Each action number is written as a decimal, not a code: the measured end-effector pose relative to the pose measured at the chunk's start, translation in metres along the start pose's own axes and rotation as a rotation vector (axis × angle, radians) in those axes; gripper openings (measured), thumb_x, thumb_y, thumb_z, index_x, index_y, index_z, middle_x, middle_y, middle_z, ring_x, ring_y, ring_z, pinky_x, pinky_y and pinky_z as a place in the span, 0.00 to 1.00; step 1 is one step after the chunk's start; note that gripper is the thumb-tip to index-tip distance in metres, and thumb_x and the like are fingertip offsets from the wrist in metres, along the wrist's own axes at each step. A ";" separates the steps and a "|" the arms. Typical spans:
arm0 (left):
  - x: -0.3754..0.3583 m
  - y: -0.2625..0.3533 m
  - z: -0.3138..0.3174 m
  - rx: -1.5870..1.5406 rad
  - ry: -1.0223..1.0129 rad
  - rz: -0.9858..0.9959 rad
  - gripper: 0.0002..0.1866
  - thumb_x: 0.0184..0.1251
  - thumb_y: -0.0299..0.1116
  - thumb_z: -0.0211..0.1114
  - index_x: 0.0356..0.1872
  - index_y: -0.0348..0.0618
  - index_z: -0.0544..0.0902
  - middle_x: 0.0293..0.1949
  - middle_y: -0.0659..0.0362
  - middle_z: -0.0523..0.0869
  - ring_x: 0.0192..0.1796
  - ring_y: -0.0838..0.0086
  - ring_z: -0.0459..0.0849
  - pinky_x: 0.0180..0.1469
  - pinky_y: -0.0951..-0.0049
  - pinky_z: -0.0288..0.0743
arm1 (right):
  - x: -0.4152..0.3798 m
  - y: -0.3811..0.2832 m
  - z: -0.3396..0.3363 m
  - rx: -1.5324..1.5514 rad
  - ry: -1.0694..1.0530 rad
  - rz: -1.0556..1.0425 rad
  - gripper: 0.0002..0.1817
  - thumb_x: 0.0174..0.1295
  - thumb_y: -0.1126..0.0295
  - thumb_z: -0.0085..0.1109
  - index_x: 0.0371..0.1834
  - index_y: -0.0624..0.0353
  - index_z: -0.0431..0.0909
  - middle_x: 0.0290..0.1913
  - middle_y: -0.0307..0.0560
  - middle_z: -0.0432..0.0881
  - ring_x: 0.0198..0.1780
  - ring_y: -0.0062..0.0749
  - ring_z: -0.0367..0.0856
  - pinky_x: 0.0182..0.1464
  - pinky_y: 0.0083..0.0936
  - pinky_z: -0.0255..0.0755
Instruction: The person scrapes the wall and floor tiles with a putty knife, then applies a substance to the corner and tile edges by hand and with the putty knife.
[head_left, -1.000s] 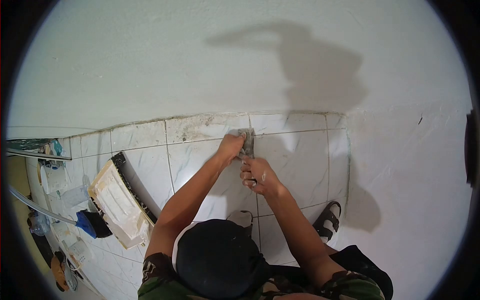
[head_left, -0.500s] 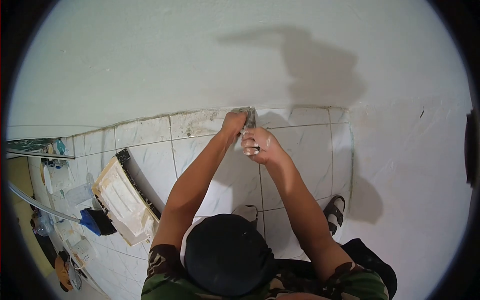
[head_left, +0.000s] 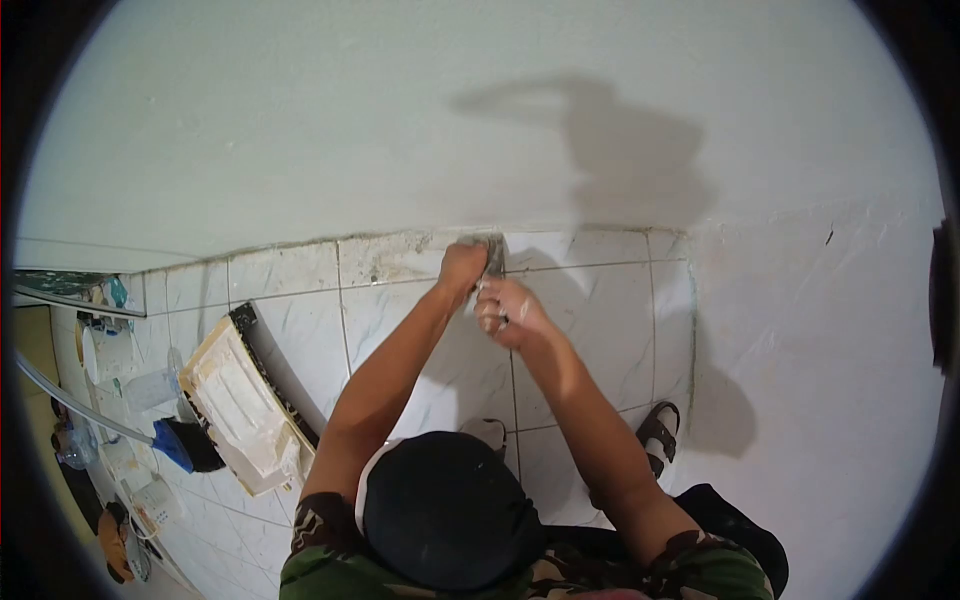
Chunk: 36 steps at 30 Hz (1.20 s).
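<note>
My left hand (head_left: 463, 268) is closed round a grey, smeared flat piece (head_left: 495, 254) at the foot of the wall, where the tile strip meets the plaster. Just below it, slightly to the right, my right hand (head_left: 510, 312) is curled into a fist with white smears on the fingers. Its knuckles sit right at the lower end of the grey piece; I cannot tell what the fist holds. The tile strip (head_left: 400, 252) left of my hands carries brown and grey stains.
A tray-like board (head_left: 235, 400) coated with white paste lies on the tiled floor at left. Beside it are a blue-and-black brush head (head_left: 188, 445) on a long pole, a white bucket (head_left: 107, 352) and a clear bottle (head_left: 155, 388). Walls rise ahead and at right.
The view has shifted slightly, so the wall edge sits lower. My right hand blurs with motion and has moved slightly against the left hand, which still grips the grey piece.
</note>
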<state>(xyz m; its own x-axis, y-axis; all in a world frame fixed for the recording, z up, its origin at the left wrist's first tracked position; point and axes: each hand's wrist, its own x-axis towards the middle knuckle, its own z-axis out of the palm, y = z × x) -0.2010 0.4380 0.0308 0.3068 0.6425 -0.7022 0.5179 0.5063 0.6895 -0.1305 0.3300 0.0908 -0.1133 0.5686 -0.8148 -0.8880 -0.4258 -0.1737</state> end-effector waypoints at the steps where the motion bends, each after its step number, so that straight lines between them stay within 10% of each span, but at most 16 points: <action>1: -0.006 -0.006 0.001 0.112 -0.010 -0.007 0.30 0.71 0.52 0.58 0.33 0.24 0.82 0.28 0.46 0.83 0.27 0.67 0.78 0.24 0.59 0.68 | -0.004 0.012 -0.003 -0.002 -0.002 -0.006 0.12 0.72 0.68 0.48 0.27 0.49 0.63 0.20 0.29 0.56 0.17 0.17 0.52 0.17 0.19 0.46; 7: 0.018 -0.005 -0.003 0.255 0.046 0.209 0.25 0.67 0.43 0.60 0.30 0.20 0.83 0.28 0.35 0.85 0.31 0.55 0.86 0.33 0.56 0.76 | 0.021 0.006 -0.002 0.081 -0.019 0.089 0.12 0.75 0.64 0.46 0.30 0.46 0.62 0.18 0.26 0.53 0.16 0.17 0.50 0.15 0.20 0.44; 23: 0.018 -0.004 -0.002 -0.241 -0.075 0.065 0.22 0.71 0.43 0.60 0.26 0.31 0.82 0.20 0.55 0.79 0.22 0.71 0.76 0.22 0.59 0.69 | 0.023 -0.012 0.002 0.045 -0.145 -0.057 0.13 0.69 0.68 0.51 0.25 0.51 0.65 0.20 0.31 0.61 0.16 0.19 0.55 0.16 0.21 0.45; 26: 0.023 -0.028 0.001 0.218 0.014 0.218 0.22 0.71 0.44 0.62 0.25 0.33 0.82 0.20 0.58 0.78 0.24 0.72 0.75 0.25 0.59 0.70 | 0.010 0.010 0.000 0.055 0.003 -0.007 0.14 0.72 0.64 0.51 0.25 0.49 0.65 0.21 0.31 0.60 0.16 0.20 0.55 0.17 0.20 0.46; 36: 0.022 -0.012 0.035 -0.189 0.011 0.033 0.24 0.71 0.47 0.61 0.24 0.32 0.80 0.20 0.52 0.79 0.22 0.67 0.77 0.21 0.61 0.66 | -0.003 -0.023 -0.027 0.063 -0.100 -0.036 0.17 0.75 0.58 0.51 0.26 0.46 0.61 0.18 0.26 0.55 0.16 0.18 0.52 0.16 0.21 0.46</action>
<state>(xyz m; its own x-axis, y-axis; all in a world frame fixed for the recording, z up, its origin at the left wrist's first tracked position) -0.1721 0.4259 0.0005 0.3120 0.6660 -0.6776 0.3483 0.5833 0.7338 -0.0980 0.3193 0.0820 -0.1225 0.6514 -0.7488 -0.9180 -0.3610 -0.1639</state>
